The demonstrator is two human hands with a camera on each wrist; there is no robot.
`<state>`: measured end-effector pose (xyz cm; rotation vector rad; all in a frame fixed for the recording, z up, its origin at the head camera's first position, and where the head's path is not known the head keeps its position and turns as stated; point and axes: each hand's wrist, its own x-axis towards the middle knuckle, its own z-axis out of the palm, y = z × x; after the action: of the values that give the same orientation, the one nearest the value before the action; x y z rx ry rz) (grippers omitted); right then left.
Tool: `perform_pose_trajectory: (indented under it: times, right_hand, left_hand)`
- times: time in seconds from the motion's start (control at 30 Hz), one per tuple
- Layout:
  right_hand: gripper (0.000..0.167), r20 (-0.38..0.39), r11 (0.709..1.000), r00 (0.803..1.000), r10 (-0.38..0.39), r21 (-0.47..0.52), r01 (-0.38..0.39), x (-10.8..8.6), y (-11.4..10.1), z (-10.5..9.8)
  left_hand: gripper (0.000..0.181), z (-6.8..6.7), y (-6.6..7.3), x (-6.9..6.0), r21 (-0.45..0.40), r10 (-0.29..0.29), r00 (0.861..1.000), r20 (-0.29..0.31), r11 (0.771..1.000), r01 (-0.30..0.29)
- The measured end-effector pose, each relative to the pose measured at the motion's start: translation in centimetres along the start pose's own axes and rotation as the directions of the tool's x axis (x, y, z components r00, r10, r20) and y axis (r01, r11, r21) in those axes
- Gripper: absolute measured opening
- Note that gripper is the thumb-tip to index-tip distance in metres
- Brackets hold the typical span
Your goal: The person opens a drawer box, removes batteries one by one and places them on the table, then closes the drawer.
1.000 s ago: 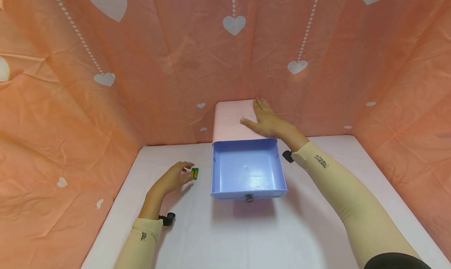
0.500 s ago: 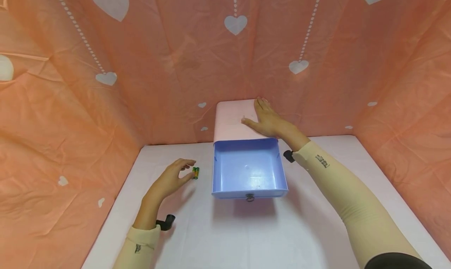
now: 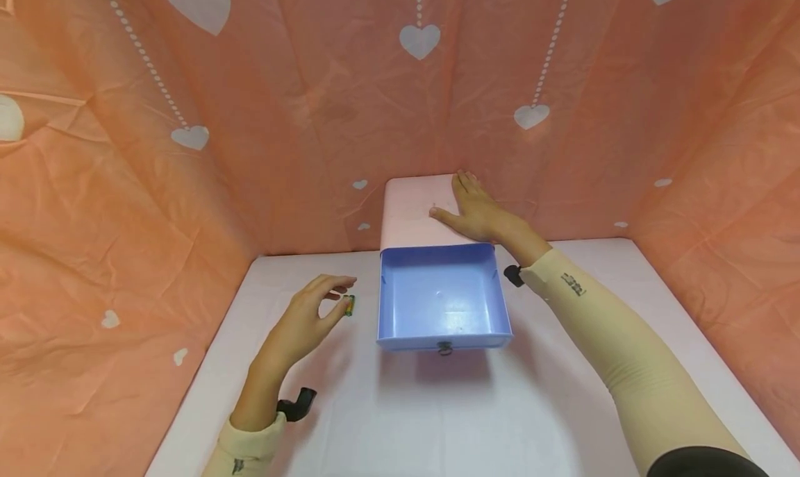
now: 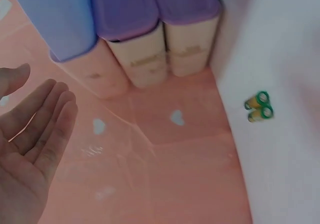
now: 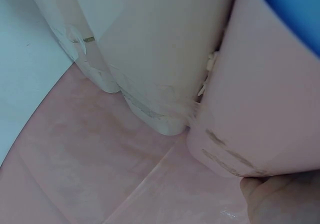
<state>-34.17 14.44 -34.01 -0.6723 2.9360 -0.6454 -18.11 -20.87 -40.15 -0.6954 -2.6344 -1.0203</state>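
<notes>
Two small green-and-yellow batteries (image 3: 351, 306) lie side by side on the white tabletop, left of the drawer unit; the left wrist view shows both batteries (image 4: 259, 106) apart from my hand. My left hand (image 3: 305, 321) hovers just beside them, fingers spread from the thumb and holding nothing; its thumb partly hides them in the head view. My right hand (image 3: 478, 214) lies flat on the pink top (image 3: 409, 213) of the drawer unit, thumb stretched leftward. The blue drawer (image 3: 440, 293) is pulled out toward me, its inner floor showing, with a small ring pull (image 3: 445, 348) on its front.
Below the pink tier, the left wrist view shows two cream tiers (image 4: 142, 59) with purple drawer fronts (image 4: 127, 6). An orange cloth (image 3: 312, 116) with white hearts stands behind and at both sides. White tabletop (image 3: 400, 421) extends in front.
My left hand has moved slightly forward and to the right, its thumb now covering part of the batteries in the head view. The right hand and the drawer stay where they were.
</notes>
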Motion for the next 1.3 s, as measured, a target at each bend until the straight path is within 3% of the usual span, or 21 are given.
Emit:
perform_pose_trajectory:
  times: [0.13, 0.37, 0.7, 1.03, 1.3]
  right_hand:
    - [0.109, 0.003, 1.0, 1.0, 0.003, 0.002, -0.003, -0.1, 0.0, 0.0]
    - [0.11, 0.015, 1.0, 1.0, 0.01, 0.017, -0.01, 0.0, -0.2, 0.0]
    - [0.111, 0.006, 1.0, 1.0, 0.012, 0.008, -0.012, 0.2, -0.2, 0.1]
    - [0.11, 0.0, 1.0, 1.0, 0.009, 0.009, -0.009, 0.0, -0.1, 0.1]
    - [0.109, 0.0, 1.0, 1.0, 0.016, 0.013, -0.016, -0.1, -0.1, -0.1]
  left_hand:
    - [0.034, 0.1, 1.4, -0.3, -0.025, 0.068, 0.997, -0.041, 0.997, -0.069]
    - [0.036, 0.3, 3.8, -0.9, -0.032, 0.076, 0.996, -0.049, 0.996, -0.077]
    - [0.039, 1.6, 6.4, -1.3, -0.144, 0.159, 0.985, -0.064, 0.975, -0.167]
    - [0.037, 3.0, 8.6, -2.1, -0.255, 0.267, 0.963, 0.015, 0.933, -0.255]
    - [0.033, 4.0, 9.8, -3.0, -0.265, 0.313, 0.948, 0.063, 0.921, -0.287]
